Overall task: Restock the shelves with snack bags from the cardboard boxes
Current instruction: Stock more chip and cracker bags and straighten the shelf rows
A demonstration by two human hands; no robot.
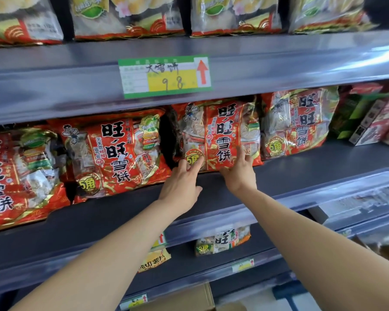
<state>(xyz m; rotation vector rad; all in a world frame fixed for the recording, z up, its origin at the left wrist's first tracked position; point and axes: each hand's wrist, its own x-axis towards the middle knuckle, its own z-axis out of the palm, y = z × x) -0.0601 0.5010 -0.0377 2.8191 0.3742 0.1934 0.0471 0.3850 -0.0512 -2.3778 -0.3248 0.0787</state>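
A red snack bag point(222, 131) with black characters stands upright on the grey middle shelf point(301, 169). My left hand point(182, 182) touches its lower left corner, fingers on the round "5" badge. My right hand point(239, 173) presses on its lower right front, fingers spread on the wrapper. Both arms reach up from below. More red bags of the same kind stand beside it: one to the left point(117, 151), one at the far left point(16, 176), one to the right point(299, 122). A cardboard box point(189, 297) shows at the bottom edge.
A price tag point(165, 76) with a red arrow hangs on the upper shelf's front rail. Pale snack bags point(126, 16) line the top shelf. Boxed goods point(373, 117) sit at the right of the middle shelf. Lower shelves hold a yellow bag point(154, 260) and a small bag point(222, 240).
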